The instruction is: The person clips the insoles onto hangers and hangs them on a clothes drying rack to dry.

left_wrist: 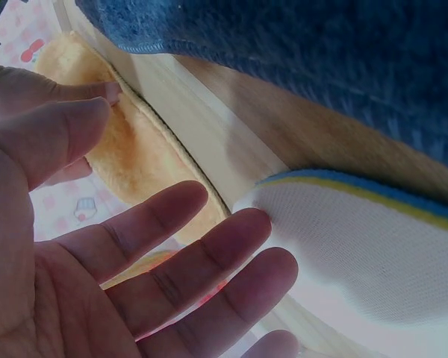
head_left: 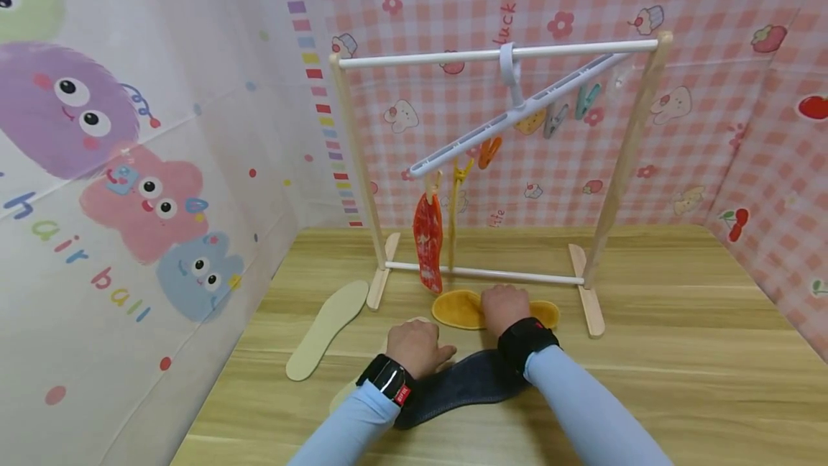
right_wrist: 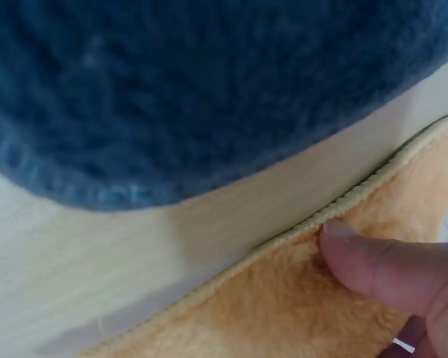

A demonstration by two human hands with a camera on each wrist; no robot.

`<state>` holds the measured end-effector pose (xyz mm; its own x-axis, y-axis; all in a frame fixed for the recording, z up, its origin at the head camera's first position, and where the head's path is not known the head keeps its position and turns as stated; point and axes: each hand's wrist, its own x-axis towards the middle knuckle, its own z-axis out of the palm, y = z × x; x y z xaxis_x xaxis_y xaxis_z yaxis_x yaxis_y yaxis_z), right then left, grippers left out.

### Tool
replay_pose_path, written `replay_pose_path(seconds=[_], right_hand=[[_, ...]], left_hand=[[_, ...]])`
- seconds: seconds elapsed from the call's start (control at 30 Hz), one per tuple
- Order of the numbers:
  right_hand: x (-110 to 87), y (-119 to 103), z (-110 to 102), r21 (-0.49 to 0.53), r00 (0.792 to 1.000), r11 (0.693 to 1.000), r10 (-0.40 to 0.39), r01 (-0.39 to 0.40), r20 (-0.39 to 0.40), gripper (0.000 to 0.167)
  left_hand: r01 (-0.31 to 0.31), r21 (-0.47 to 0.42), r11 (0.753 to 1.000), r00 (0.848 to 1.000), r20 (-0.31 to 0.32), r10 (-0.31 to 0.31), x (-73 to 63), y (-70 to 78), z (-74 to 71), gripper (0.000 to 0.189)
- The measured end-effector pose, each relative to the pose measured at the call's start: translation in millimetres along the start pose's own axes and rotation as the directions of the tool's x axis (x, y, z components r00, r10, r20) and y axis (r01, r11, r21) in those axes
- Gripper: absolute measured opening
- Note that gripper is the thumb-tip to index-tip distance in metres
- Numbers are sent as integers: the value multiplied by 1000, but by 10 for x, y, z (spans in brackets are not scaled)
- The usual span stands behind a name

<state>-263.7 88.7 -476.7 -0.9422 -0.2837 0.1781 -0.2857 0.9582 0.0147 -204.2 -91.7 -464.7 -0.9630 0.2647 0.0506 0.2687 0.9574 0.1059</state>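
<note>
My right hand grips a fuzzy mustard-yellow insole across its middle, near the foot of the rack. In the right wrist view the thumb presses on its plush face beside the stitched edge. Left of it, my left hand holds nothing; its fingers stretch out over a pale insole with a blue and yellow edge. A dark navy plush insole lies nearer me, beneath both wrists. Another cream insole rests on the table to the left.
Behind the hands stands a wood-and-white rack. A pale hanger tilts from its bar, left end low. Clipped to it are a red patterned insole and a thin yellowish piece seen edge-on. Orange, grey and teal clothespins also hang there.
</note>
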Motion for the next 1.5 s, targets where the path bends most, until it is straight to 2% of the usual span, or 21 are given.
replay_pose_path(seconds=[0.4, 0.63, 0.87, 1.1, 1.37, 1.5], right_hand=[[-97, 53, -59, -31, 996, 999, -24, 22, -80, 10], [-134, 64, -168, -41, 998, 999, -10, 8, -62, 14], [-216, 101, -299, 7, 999, 1000, -12, 13, -38, 13], [-317, 138, -344, 80, 993, 997, -6, 16, -114, 17], [-373, 180, -441, 178, 994, 984, 51, -33, -94, 16], [-398, 191, -455, 206, 990, 977, 77, -51, -117, 10]], left_hand=[[-7, 3, 1000, 1000, 22, 7, 13, 12, 15, 44], [-11, -3, 1000, 999, 42, 11, 44, 9, 7, 43], [2, 3, 1000, 998, 59, -2, 39, 8, -30, 44], [-16, -17, 1000, 1000, 8, 16, 38, 9, -63, 42], [-9, -26, 1000, 998, 66, 11, 75, 25, -63, 42], [-8, -14, 1000, 998, 70, 9, 89, 32, -54, 43]])
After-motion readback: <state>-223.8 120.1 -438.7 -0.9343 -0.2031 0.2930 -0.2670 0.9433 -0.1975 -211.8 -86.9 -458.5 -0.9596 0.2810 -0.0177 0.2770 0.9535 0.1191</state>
